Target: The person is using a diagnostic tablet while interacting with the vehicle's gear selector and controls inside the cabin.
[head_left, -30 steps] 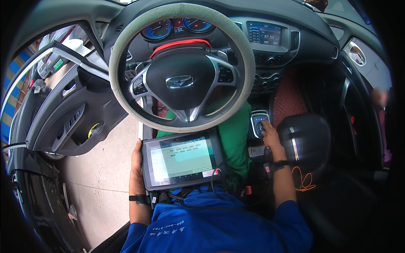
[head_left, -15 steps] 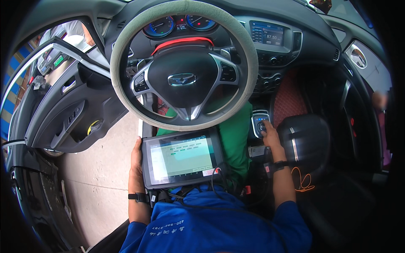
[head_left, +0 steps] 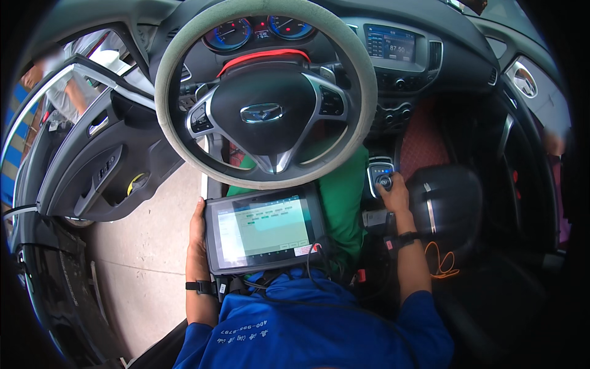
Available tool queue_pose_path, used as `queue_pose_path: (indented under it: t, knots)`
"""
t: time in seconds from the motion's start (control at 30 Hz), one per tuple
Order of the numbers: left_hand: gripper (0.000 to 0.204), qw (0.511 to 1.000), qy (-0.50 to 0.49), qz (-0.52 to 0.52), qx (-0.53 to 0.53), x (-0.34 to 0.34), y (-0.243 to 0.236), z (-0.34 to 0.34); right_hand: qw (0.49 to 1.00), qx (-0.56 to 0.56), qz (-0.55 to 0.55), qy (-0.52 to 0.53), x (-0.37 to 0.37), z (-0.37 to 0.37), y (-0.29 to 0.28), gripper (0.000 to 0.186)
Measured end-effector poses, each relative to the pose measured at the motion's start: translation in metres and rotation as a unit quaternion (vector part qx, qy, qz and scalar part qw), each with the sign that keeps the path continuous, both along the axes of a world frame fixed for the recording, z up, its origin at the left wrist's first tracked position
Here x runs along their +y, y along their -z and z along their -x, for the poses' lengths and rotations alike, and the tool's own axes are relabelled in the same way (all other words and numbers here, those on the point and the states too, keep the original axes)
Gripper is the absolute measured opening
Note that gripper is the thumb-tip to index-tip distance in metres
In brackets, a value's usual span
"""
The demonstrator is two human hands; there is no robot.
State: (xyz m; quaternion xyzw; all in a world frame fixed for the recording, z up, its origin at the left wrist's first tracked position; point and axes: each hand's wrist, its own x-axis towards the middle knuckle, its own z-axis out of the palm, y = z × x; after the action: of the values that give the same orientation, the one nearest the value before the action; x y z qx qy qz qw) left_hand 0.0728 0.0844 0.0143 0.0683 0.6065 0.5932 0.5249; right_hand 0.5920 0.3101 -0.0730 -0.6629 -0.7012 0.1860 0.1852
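Note:
A thick black-framed tablet (head_left: 265, 232) lies on my lap, its screen lit with a pale page and small green buttons. My left hand (head_left: 196, 224) grips its left edge, fingers partly hidden beneath it. At its lower right corner a black cable is attached. My right hand (head_left: 395, 194) reaches to the centre console, thumb and fingers curled on the round black gear selector knob (head_left: 385, 181). Small lights glow on the selector panel (head_left: 381, 167) ahead of the knob. Dark straps circle both my forearms.
The steering wheel (head_left: 165, 111) with a pale cover rises just beyond the tablet. At left the driver's door (head_left: 86, 184) stands open, with a person (head_left: 74, 95) outside. A lit dashboard display (head_left: 393, 47) is at upper right. An orange cord (head_left: 442, 261) lies beside my right arm.
My right hand has shifted slightly on the knob, and more of the lit panel shows. Outside the open door, the person has come further into view. My left hand keeps its hold.

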Motion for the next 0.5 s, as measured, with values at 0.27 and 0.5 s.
queue_pose_path:
  t: [0.27,0.5]
  knots:
    - [0.064,0.997,0.042,-0.048,-0.035,0.010,-0.001,-0.011,0.998,0.061,0.010,0.000,-0.012,-0.028,0.010,0.108]
    - [0.066,0.997,0.064,-0.006,0.052,0.017,-0.003,-0.010,0.990,-0.045,0.130,0.029,-0.006,0.006,-0.051,0.138]
